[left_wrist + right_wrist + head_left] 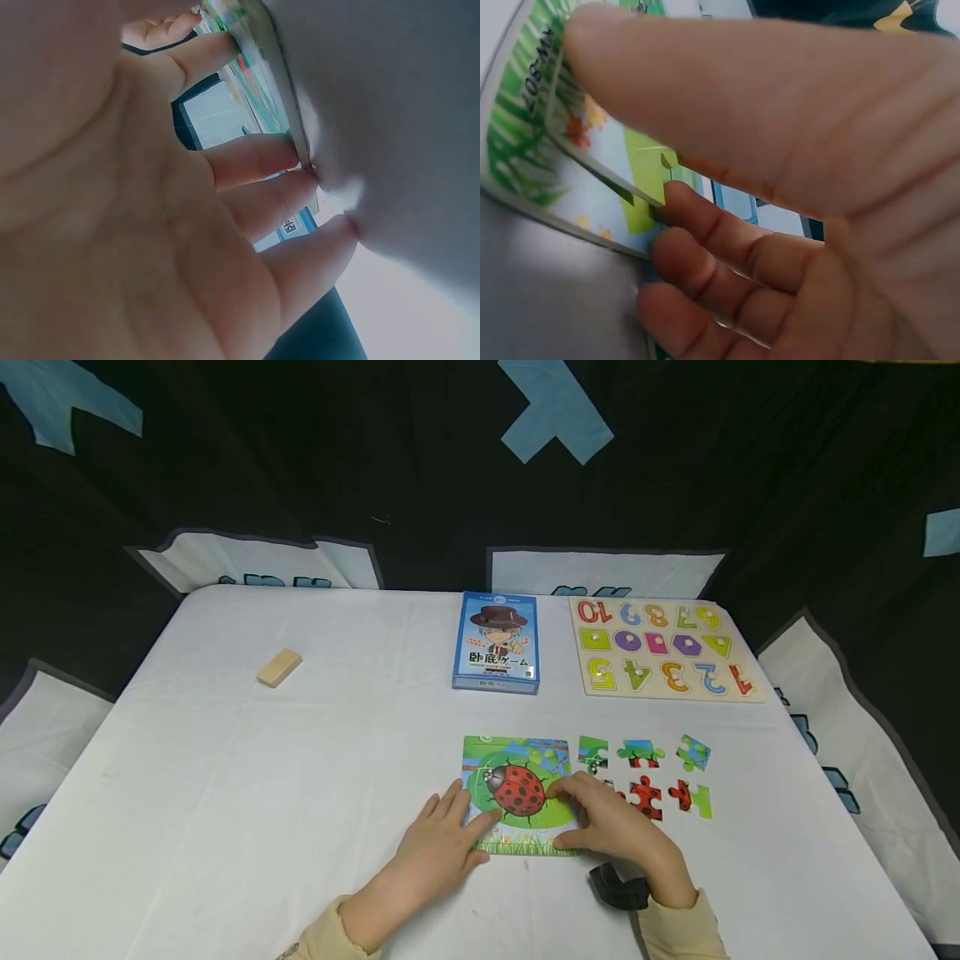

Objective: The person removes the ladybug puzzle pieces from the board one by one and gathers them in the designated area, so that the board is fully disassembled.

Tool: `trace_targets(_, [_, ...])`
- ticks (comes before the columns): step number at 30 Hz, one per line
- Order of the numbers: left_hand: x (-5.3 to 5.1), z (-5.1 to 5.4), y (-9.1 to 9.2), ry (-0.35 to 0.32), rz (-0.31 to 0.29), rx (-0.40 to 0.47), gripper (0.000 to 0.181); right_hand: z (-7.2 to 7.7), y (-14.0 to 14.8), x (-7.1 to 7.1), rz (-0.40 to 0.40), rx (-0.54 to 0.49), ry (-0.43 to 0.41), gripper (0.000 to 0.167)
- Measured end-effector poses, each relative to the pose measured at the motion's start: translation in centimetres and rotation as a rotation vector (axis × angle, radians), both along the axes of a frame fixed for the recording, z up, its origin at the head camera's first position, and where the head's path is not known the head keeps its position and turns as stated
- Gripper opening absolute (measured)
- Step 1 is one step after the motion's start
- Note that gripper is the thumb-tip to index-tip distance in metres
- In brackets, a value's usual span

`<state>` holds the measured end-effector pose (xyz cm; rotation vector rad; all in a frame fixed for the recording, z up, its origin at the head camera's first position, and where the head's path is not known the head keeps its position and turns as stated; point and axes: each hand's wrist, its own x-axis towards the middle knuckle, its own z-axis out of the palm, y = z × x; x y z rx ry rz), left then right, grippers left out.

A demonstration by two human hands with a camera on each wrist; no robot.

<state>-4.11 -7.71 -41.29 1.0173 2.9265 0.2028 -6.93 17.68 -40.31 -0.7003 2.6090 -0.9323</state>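
A ladybug puzzle board (517, 752) lies flat on the white table, grass along its near edge. My left hand (442, 839) rests at its left side with fingers spread, fingertips touching the edge and thumb over the picture. At the lower right corner, my right hand (611, 818) pinches a flat puzzle piece (592, 154) with grass and orange flowers. The right wrist view shows this piece tilted slightly off the board, thumb on top. Several loose puzzle pieces (646, 797) lie right of the board; one is partly hidden behind the right hand.
Behind the board stands a blue game box (497, 643). A wooden number puzzle (667, 652) lies at the back right, and a small wooden block (279, 668) at the back left. A black strap (618, 889) is by the right wrist.
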Motion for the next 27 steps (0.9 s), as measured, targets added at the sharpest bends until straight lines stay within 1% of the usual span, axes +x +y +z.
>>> trace_targets(8, [-0.02,0.07,0.00,-0.011,0.003,-0.008,0.048,0.16,0.01,0.14,0.014,0.013,-0.047,0.059])
trace_targets(17, [0.06,-0.05,-0.05,-0.008,-0.016,-0.033,0.045,0.20,-0.04,0.14,0.019,0.005,-0.071,0.059])
trace_targets(22, [0.07,-0.07,-0.04,-0.003,-0.018,-0.026,0.045,0.26,0.00,0.21,0.014,-0.006,-0.069,0.058])
trace_targets(25, [0.09,0.08,-0.02,-0.006,-0.017,-0.021,0.045,0.23,0.04,0.30,0.008,0.000,-0.068,0.058])
trace_targets(27, [0.09,0.18,-0.01,-0.009,-0.017,-0.025,0.045,0.17,0.13,0.38,0.013,-0.002,-0.075,0.061])
